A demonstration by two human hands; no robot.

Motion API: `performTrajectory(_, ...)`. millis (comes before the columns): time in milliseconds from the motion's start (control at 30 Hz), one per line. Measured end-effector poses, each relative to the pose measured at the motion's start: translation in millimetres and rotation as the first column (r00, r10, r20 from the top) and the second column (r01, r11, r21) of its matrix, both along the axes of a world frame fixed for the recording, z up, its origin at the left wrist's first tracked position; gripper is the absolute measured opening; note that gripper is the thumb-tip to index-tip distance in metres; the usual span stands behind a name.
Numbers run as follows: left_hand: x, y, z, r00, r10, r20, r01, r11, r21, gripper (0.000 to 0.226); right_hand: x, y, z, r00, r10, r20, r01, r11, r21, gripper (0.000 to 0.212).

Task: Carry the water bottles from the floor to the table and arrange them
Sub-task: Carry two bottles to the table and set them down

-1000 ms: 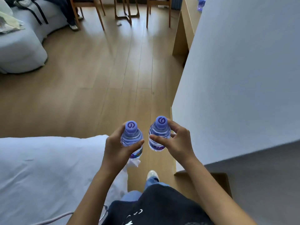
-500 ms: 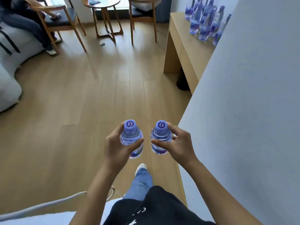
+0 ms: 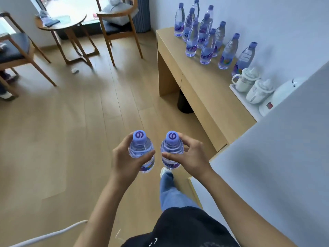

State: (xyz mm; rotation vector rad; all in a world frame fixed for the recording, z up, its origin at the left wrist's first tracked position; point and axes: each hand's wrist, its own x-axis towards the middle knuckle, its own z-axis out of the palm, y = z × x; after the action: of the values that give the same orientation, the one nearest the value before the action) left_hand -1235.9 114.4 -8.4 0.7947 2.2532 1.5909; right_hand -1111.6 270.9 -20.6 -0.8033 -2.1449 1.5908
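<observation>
My left hand (image 3: pixel 127 162) grips a clear water bottle (image 3: pixel 141 150) with a purple cap, held upright in front of me. My right hand (image 3: pixel 191 156) grips a second such bottle (image 3: pixel 171 148) right beside it. Both bottles hang above the wooden floor. Ahead to the right stands a light wooden table (image 3: pixel 201 86) against the wall. Several water bottles (image 3: pixel 204 34) stand in a cluster at its far end, with two more (image 3: pixel 236 52) trailing toward me along the wall.
White cups (image 3: pixel 252 84) and a white kettle (image 3: pixel 281 93) sit on a tray at the table's near end. A dark bin (image 3: pixel 184 104) stands under the table. A grey wall corner (image 3: pixel 276 148) juts in on my right. Wooden chairs (image 3: pixel 119 25) and a round table (image 3: pixel 62 24) stand far left.
I have walked forward past the bed and the wall corner, both bottles still in my hands. The table, its bottles and the cups have come into full view and are closer.
</observation>
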Motion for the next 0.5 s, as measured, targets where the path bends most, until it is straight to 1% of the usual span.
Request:
performTrajectory(133, -76, 69, -3, 0.999, -0.033, 0.016, 0.033, 0.999, 0.005, 0.048, -73, 62, -1, 1.0, -0.025, -0.008, 0.025, 1.0, 0.004, 0.048)
performTrajectory(300, -164, 159, 6, 0.995, -0.096, -0.014, 0.096, 0.995, 0.013, 0.049, -155, 143, 7, 0.996, -0.086, -0.022, 0.086, 0.996, 0.012, 0.046)
performTrajectory(400, -208, 207, 10, 0.991, -0.133, -0.032, 0.134, 0.99, 0.032, 0.055, -192, 185, 11, 0.994, -0.109, -0.028, 0.111, 0.992, 0.052, 0.047)
performTrajectory(500, -246, 246, 10, 0.984, -0.171, -0.042, 0.172, 0.985, 0.03, 0.061, -223, 218, 12, 0.987, -0.158, -0.022, 0.159, 0.986, 0.055, 0.05)
